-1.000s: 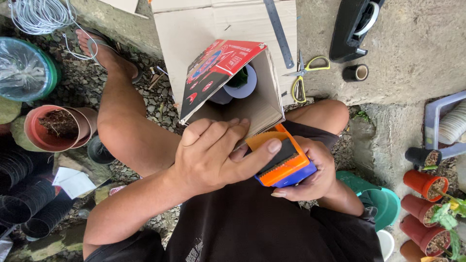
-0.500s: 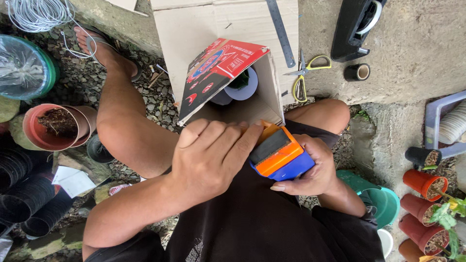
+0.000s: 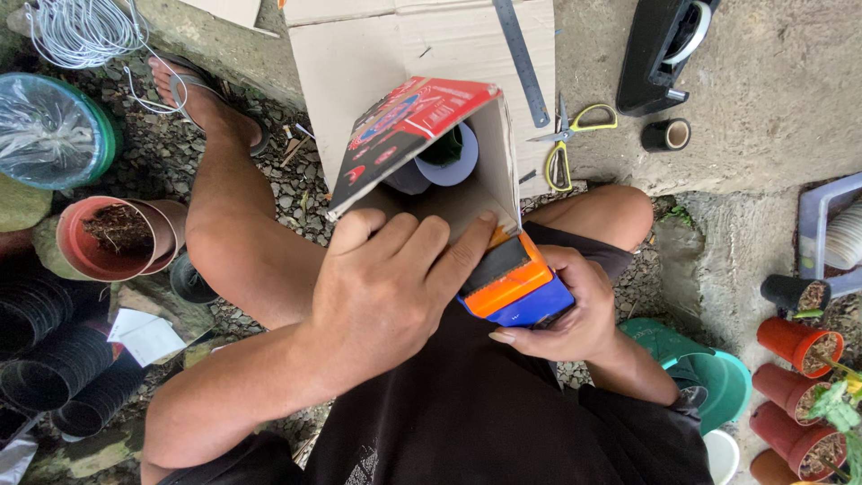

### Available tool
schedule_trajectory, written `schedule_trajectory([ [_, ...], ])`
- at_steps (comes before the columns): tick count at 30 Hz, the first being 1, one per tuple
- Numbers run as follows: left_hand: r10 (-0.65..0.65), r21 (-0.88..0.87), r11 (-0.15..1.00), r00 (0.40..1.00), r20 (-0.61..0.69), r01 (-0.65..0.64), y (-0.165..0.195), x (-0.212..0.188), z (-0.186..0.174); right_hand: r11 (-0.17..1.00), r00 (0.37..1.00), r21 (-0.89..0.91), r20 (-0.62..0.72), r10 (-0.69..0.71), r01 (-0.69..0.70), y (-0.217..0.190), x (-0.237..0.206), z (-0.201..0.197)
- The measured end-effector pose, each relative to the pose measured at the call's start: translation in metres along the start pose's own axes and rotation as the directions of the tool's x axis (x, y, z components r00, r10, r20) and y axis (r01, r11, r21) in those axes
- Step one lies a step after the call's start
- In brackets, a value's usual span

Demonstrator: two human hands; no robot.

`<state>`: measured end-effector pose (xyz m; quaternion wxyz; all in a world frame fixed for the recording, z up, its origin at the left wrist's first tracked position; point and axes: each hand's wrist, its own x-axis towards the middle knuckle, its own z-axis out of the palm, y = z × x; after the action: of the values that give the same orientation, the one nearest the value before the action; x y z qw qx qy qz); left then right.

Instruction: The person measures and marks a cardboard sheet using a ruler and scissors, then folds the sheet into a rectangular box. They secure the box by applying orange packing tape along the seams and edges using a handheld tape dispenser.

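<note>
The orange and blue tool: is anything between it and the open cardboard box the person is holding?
Nothing visible. The orange and blue tool, held in the right hand, already meets the open box at its near edge, beside the left hand gripping that box.

An open cardboard box (image 3: 458, 180) with a red printed flap stands tilted in the middle, a roll of tape (image 3: 446, 154) inside. An orange-and-blue tape dispenser (image 3: 514, 287) presses against its near right edge.
</note>
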<state>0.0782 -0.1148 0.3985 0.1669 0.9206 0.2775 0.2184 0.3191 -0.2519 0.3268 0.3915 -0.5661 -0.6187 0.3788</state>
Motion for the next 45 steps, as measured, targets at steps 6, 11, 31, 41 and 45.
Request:
schedule_trajectory([
  [6, -0.015, 0.026, 1.0, 0.998, -0.064, 0.017, -0.005, 0.001, 0.005, 0.996, 0.99, -0.067, -0.126, -0.067, 0.059, 0.007, -0.018, 0.012],
  [11, -0.033, 0.035, 0.999, 0.997, -0.074, 0.036, -0.006, 0.005, 0.004, 0.991, 0.989, -0.135, -0.142, -0.037, 0.018, 0.013, -0.025, 0.019],
  [31, -0.041, 0.01, 0.999, 0.996, -0.077, 0.042, -0.02, 0.021, -0.01, 0.933, 1.0, -0.36, -0.013, -0.027, 0.02, -0.021, 0.018, 0.001],
  [41, -0.053, 0.083, 0.994, 0.987, -0.154, 0.067, -0.014, 0.032, 0.01, 0.867, 0.996, -0.499, 0.075, 0.056, -0.012, -0.056, 0.046, -0.021],
  [45, -0.028, 0.133, 0.99, 0.991, -0.133, 0.046, -0.013, 0.043, 0.021, 0.774, 0.995, -0.633, 0.072, 0.071, -0.009, -0.057, 0.047, -0.031],
])
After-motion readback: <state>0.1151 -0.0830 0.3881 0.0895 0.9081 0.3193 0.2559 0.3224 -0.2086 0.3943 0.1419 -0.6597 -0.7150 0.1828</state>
